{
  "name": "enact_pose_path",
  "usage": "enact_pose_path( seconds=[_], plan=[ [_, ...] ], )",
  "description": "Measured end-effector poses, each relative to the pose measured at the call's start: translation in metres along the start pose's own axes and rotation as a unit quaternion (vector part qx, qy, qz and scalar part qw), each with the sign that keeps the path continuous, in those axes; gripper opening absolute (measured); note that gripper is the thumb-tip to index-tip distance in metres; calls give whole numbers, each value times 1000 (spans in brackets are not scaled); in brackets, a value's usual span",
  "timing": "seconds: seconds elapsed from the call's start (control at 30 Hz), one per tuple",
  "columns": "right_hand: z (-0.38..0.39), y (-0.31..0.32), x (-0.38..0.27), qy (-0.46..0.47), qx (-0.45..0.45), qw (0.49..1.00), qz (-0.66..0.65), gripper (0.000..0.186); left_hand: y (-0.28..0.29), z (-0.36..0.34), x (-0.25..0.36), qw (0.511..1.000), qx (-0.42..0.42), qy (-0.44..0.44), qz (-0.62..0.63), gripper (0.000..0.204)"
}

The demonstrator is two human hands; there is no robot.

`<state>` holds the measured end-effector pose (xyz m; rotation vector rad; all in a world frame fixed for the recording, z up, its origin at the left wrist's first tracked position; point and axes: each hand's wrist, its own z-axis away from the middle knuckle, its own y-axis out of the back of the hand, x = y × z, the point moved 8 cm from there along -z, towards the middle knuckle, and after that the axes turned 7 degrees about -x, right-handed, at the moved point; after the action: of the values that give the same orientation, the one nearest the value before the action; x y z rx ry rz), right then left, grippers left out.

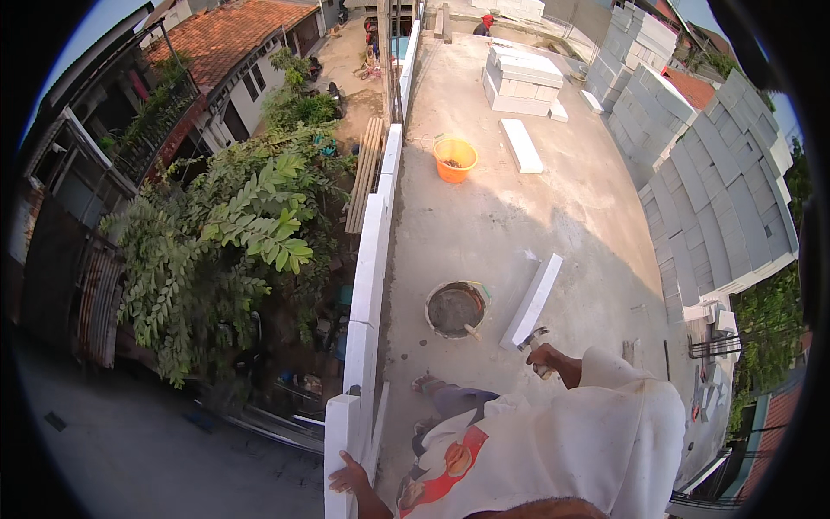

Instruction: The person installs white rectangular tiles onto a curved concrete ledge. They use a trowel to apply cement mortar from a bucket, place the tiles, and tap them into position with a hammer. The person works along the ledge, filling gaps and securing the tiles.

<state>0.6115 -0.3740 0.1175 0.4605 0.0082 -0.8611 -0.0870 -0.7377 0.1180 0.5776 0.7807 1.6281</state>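
Observation:
My left hand (349, 475) lies with spread fingers against the inner side of a white lightweight block (342, 422) at the near end of a low wall. My right hand (554, 359) is closed around the handle of a hammer (534, 338), its head pointing up and away from me. Just beyond the hammer, a long white block (533, 300) lies on the concrete floor. To the left of that block is a round mortar tub (456, 310) with grey mix in it and a tool handle at its rim.
The block wall (370, 259) runs along the roof's left edge, with a drop to trees (233, 233) and a lane beyond. An orange bucket (455, 160) stands farther off. Block stacks (722, 199) line the right side. Another person (486, 24) is far back.

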Motion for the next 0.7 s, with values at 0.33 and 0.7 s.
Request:
enact_pose_path(
  seconds=[0.33,0.7],
  plan=[
    [123,-29,172,-118,-19,976,182,28,-31,227,127,766,-109,-625,102,85],
    [72,-54,175,-27,-94,956,278,32,-187,177,23,770,-493,-348,-206,78]
  ],
)
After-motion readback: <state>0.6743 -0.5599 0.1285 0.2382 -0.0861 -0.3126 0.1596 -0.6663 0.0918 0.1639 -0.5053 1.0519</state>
